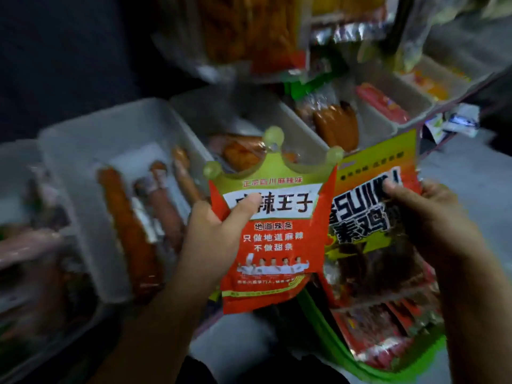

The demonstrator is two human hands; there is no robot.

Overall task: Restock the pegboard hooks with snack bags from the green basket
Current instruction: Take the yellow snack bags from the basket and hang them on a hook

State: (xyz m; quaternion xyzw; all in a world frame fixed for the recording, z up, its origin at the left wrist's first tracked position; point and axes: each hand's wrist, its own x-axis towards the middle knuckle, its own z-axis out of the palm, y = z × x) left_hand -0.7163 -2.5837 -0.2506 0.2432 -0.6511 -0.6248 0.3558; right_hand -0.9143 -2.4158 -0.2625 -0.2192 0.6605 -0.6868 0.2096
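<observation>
My left hand [219, 231] grips a red snack bag with a green crown-shaped top [273, 239], thumb across its white label. My right hand [426, 217] holds a second bag, yellow-green and red with black lettering and a dark window [368, 217], thumb on its upper front. Both bags are upright, side by side. Below them sits the green basket [335, 353] with several more red snack bags [374, 331] inside. Hanging bags of orange snacks [249, 31] show at the top, blurred; the hooks themselves I cannot make out.
A row of white plastic bins [83, 151] runs from left to upper right, holding packed sausages [130, 228] and other meat snacks [336, 126]. A pale shelf or floor surface [471, 176] lies to the right. Price tags [457, 120] stick out at the shelf edge.
</observation>
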